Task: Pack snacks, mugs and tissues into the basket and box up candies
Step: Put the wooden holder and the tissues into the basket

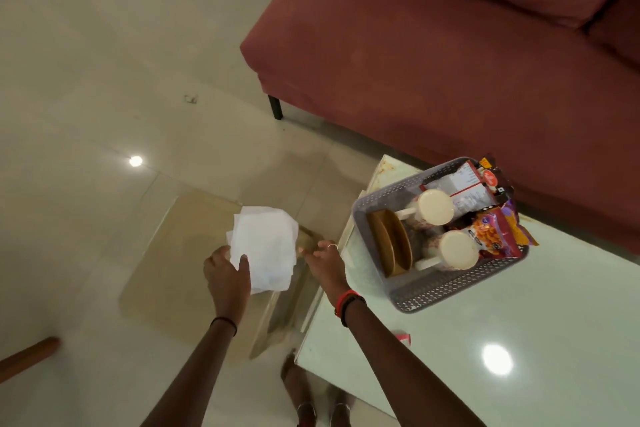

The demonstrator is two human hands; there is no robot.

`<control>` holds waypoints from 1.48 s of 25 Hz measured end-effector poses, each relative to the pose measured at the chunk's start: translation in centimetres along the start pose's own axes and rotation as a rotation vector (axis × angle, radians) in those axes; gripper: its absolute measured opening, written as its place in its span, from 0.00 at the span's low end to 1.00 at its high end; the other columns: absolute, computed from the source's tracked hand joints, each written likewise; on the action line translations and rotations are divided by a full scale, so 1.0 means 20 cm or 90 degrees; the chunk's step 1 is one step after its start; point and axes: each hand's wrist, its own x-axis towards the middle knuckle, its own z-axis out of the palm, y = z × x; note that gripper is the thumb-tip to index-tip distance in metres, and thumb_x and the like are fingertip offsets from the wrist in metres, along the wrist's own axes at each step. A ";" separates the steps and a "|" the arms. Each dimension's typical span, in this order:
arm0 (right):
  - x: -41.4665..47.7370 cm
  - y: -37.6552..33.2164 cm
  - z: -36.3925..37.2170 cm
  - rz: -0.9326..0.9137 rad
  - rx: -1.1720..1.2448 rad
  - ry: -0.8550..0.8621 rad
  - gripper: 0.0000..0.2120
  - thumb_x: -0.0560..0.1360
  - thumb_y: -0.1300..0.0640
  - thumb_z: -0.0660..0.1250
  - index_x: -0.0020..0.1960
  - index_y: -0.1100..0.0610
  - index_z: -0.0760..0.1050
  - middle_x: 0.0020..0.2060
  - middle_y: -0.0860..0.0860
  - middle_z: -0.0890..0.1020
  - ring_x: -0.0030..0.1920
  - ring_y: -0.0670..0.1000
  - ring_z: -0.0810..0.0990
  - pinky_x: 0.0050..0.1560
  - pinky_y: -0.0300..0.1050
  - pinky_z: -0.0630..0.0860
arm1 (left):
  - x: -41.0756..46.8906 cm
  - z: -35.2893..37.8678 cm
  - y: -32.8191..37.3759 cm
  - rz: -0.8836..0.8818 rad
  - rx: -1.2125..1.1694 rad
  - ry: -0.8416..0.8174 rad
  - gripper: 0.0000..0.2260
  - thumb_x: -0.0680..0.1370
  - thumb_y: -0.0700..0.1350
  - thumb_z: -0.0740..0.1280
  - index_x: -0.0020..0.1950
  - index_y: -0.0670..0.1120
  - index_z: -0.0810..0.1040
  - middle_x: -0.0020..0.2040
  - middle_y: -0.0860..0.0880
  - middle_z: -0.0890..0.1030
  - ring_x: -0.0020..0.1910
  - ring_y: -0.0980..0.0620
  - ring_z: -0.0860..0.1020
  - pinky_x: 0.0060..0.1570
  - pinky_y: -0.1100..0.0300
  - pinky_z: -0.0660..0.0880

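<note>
My left hand (227, 276) holds a stack of white tissues (265, 246) over the floor, left of the table. Just right of the tissues my right hand (325, 262) hovers with fingers apart, holding nothing. A grey perforated basket (391, 196) stands on the white table (519, 340). Inside it are two cream mugs (435, 206) (459, 250), a brown holder (389, 243) and snack packets (495, 229) along its far side.
A dark red sofa (450, 45) stands behind the table. A brown mat (180, 270) lies on the tiled floor below my hands. A small red and white object (403, 337) rests on the table near my right forearm. My feet (318, 402) show at the bottom.
</note>
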 end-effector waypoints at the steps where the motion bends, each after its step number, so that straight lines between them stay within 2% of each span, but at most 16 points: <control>1: 0.01 0.00 0.03 0.048 0.025 -0.045 0.23 0.73 0.49 0.69 0.62 0.61 0.70 0.54 0.53 0.76 0.53 0.51 0.77 0.51 0.37 0.72 | 0.03 -0.01 -0.04 -0.029 0.038 -0.014 0.23 0.75 0.42 0.67 0.66 0.35 0.67 0.64 0.34 0.69 0.62 0.35 0.70 0.61 0.43 0.68; 3: 0.05 0.02 0.10 0.102 0.065 -0.080 0.14 0.72 0.48 0.70 0.39 0.57 0.71 0.38 0.50 0.74 0.36 0.47 0.75 0.35 0.31 0.71 | 0.08 -0.01 -0.12 -0.075 0.029 -0.069 0.28 0.74 0.45 0.69 0.68 0.35 0.63 0.66 0.35 0.68 0.63 0.35 0.70 0.62 0.43 0.70; 4: 0.07 0.03 0.13 0.108 0.060 -0.083 0.19 0.72 0.48 0.70 0.32 0.55 0.65 0.31 0.48 0.69 0.29 0.45 0.69 0.27 0.32 0.66 | 0.09 -0.01 -0.14 -0.089 -0.002 -0.097 0.29 0.74 0.46 0.70 0.68 0.34 0.62 0.66 0.36 0.68 0.63 0.36 0.70 0.62 0.44 0.71; 6: 0.08 0.04 0.18 0.119 0.075 -0.096 0.19 0.72 0.48 0.71 0.32 0.54 0.65 0.31 0.48 0.70 0.29 0.45 0.68 0.25 0.34 0.64 | 0.13 0.00 -0.17 -0.084 -0.025 -0.119 0.25 0.74 0.45 0.70 0.63 0.31 0.67 0.62 0.35 0.70 0.61 0.38 0.71 0.60 0.47 0.72; 9: 0.10 0.04 0.24 0.122 0.128 -0.103 0.17 0.71 0.50 0.72 0.50 0.62 0.75 0.47 0.53 0.80 0.42 0.50 0.80 0.38 0.41 0.78 | 0.18 0.03 -0.20 -0.047 0.018 -0.159 0.14 0.75 0.44 0.68 0.37 0.35 0.72 0.44 0.35 0.74 0.50 0.36 0.76 0.43 0.53 0.74; 11: 0.11 0.05 0.28 0.125 0.148 -0.053 0.17 0.70 0.54 0.73 0.51 0.64 0.75 0.51 0.58 0.81 0.50 0.56 0.81 0.52 0.52 0.80 | 0.20 0.05 -0.21 -0.057 0.003 -0.179 0.14 0.75 0.44 0.68 0.35 0.39 0.69 0.41 0.41 0.74 0.44 0.39 0.78 0.29 0.66 0.67; 13: 0.12 0.05 0.30 0.118 0.152 -0.017 0.16 0.70 0.58 0.74 0.50 0.67 0.75 0.52 0.61 0.80 0.53 0.60 0.80 0.55 0.54 0.79 | 0.22 0.06 -0.22 -0.067 -0.002 -0.187 0.11 0.74 0.45 0.68 0.38 0.39 0.71 0.41 0.44 0.75 0.41 0.44 0.76 0.26 0.69 0.63; 15: 0.12 0.05 0.30 0.101 0.178 -0.012 0.09 0.70 0.60 0.73 0.42 0.61 0.73 0.48 0.58 0.79 0.49 0.58 0.80 0.48 0.50 0.80 | 0.23 0.06 -0.23 -0.068 -0.008 -0.199 0.10 0.74 0.45 0.68 0.41 0.39 0.72 0.39 0.45 0.77 0.40 0.45 0.76 0.26 0.66 0.63; 18: 0.10 0.03 0.29 0.074 0.192 -0.032 0.10 0.71 0.61 0.71 0.38 0.53 0.71 0.43 0.53 0.79 0.43 0.53 0.79 0.35 0.40 0.77 | 0.22 0.05 -0.23 -0.067 -0.013 -0.217 0.11 0.74 0.46 0.68 0.39 0.40 0.72 0.37 0.45 0.77 0.43 0.40 0.79 0.28 0.61 0.65; 22: 0.04 0.00 0.25 0.052 0.256 -0.112 0.05 0.71 0.61 0.70 0.46 0.55 0.75 0.49 0.55 0.81 0.48 0.55 0.80 0.46 0.48 0.77 | 0.17 0.02 -0.20 -0.081 -0.009 -0.202 0.16 0.76 0.49 0.65 0.35 0.38 0.70 0.41 0.35 0.78 0.49 0.34 0.78 0.47 0.45 0.75; 25: -0.03 0.00 0.18 0.051 0.347 -0.181 0.12 0.71 0.62 0.67 0.55 0.57 0.76 0.51 0.57 0.81 0.50 0.58 0.79 0.48 0.51 0.75 | 0.09 0.00 -0.14 -0.113 -0.099 -0.170 0.19 0.77 0.51 0.65 0.56 0.35 0.73 0.54 0.36 0.78 0.56 0.38 0.76 0.54 0.49 0.73; 27: -0.10 -0.01 0.11 0.057 0.411 -0.226 0.14 0.69 0.60 0.67 0.55 0.56 0.77 0.48 0.58 0.82 0.49 0.61 0.79 0.43 0.50 0.74 | 0.02 -0.02 -0.07 -0.155 -0.170 -0.184 0.25 0.76 0.55 0.64 0.62 0.37 0.69 0.52 0.42 0.76 0.54 0.42 0.75 0.52 0.53 0.72; 29: -0.17 -0.01 0.04 0.056 0.462 -0.259 0.14 0.67 0.58 0.67 0.53 0.55 0.79 0.47 0.56 0.83 0.49 0.61 0.79 0.44 0.49 0.75 | -0.05 -0.05 0.00 -0.155 -0.265 -0.257 0.28 0.73 0.62 0.64 0.53 0.36 0.73 0.42 0.37 0.74 0.44 0.39 0.75 0.47 0.51 0.73; 31: -0.24 0.00 -0.04 0.032 0.536 -0.285 0.13 0.68 0.60 0.67 0.53 0.55 0.80 0.49 0.56 0.84 0.52 0.59 0.80 0.54 0.56 0.77 | -0.13 -0.08 0.05 -0.145 -0.361 -0.391 0.25 0.72 0.67 0.60 0.47 0.46 0.77 0.43 0.43 0.79 0.43 0.44 0.78 0.47 0.54 0.74; 34: -0.36 0.01 -0.17 -0.008 0.576 -0.304 0.13 0.69 0.59 0.66 0.53 0.53 0.80 0.50 0.55 0.84 0.56 0.59 0.79 0.57 0.58 0.77 | -0.25 -0.09 0.13 -0.158 -0.473 -0.504 0.20 0.77 0.62 0.59 0.62 0.52 0.74 0.58 0.50 0.82 0.57 0.50 0.80 0.53 0.55 0.77; 37: -0.42 0.05 -0.31 -0.049 0.562 -0.288 0.14 0.73 0.62 0.65 0.57 0.53 0.78 0.55 0.55 0.83 0.60 0.60 0.77 0.58 0.58 0.77 | -0.30 -0.09 0.24 -0.077 -0.422 -0.430 0.18 0.75 0.49 0.68 0.63 0.46 0.73 0.60 0.44 0.80 0.57 0.44 0.79 0.52 0.52 0.79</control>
